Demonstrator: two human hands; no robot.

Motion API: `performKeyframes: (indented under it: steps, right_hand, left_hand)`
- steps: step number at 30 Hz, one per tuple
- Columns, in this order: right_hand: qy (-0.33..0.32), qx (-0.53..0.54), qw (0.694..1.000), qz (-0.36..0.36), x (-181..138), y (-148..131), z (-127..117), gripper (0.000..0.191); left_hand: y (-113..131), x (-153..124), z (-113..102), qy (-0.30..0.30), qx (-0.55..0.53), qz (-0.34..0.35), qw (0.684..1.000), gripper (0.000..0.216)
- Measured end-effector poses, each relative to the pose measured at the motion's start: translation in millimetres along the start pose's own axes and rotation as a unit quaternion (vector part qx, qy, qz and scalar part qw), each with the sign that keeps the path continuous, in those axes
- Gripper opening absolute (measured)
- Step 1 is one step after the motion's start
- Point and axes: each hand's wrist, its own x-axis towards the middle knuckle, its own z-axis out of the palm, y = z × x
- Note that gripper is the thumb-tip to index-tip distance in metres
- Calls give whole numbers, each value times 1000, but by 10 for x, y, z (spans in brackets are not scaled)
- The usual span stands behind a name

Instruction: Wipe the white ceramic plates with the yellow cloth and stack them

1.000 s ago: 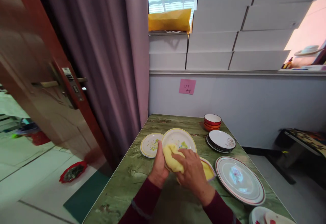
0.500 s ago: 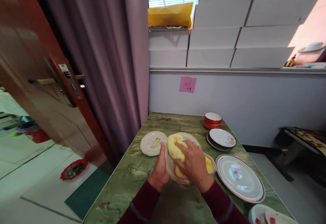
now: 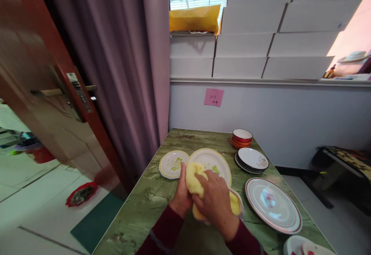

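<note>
A plate (image 3: 210, 157) with a yellow rim and a green print is tilted toward me above the table. My left hand (image 3: 181, 195) is at its left edge, thumb up, the other fingers partly hidden. Over the plate's lower left part lies a bunched yellow cloth (image 3: 193, 181). My right hand (image 3: 216, 199) grips this cloth and presses it against the plate near my left palm. A loose end of the cloth hangs below and right of my right hand. Just left of my hands, a similar plate (image 3: 173, 164) lies on the table.
On the table's (image 3: 150, 208) right side stand red and orange bowls (image 3: 242, 136), dark-edged plates (image 3: 252, 158), a large red-rimmed plate (image 3: 273, 205) and white dishes (image 3: 295, 243) at the near corner. A wall with a pink note (image 3: 213, 97) rises behind; a curtain (image 3: 147, 62) hangs at left.
My right hand and the bunched cloth have moved slightly left and down, toward the plate's left edge. More of the plate's upper face and print now shows.
</note>
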Motion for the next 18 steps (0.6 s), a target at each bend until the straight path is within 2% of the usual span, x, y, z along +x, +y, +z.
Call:
performKeyframes:
  steps: [3, 6, 8, 9, 10, 11, 13, 15, 18]
  right_hand:
    - [31, -29, 999, 27, 278, 141, -91, 39]
    - [65, -36, 993, 95, 416, 516, -149, 36]
    - [88, 34, 979, 183, 403, 825, -150, 33]
    - [100, 122, 959, 237, 376, 970, -139, 32]
    - [103, 251, 918, 289, 344, 1096, -121, 32]
    - [106, 382, 857, 330, 310, 1190, -96, 36]
    - [95, 568, 733, 361, 252, 1258, -31, 42]
    - [61, 678, 643, 350, 217, 1154, 52, 45]
    - [-14, 798, 511, 319, 210, 777, 210, 45]
  left_hand:
    - [-66, -27, 29, -22, 7, 9, 1000, 65]
    - [-4, -33, -14, -50, -1, 45, 998, 68]
    - [91, -28, -85, -40, -9, 85, 996, 70]
    - [139, -24, -128, -28, -11, 102, 994, 69]
    - [182, -17, -169, -12, -13, 117, 993, 68]
    - [214, -7, -205, 6, -14, 121, 993, 66]
    - [235, 20, -247, 47, -13, 109, 993, 59]
    - [199, 55, -231, 88, -13, 95, 991, 56]
    - [73, 103, -116, 131, -18, 104, 986, 56]
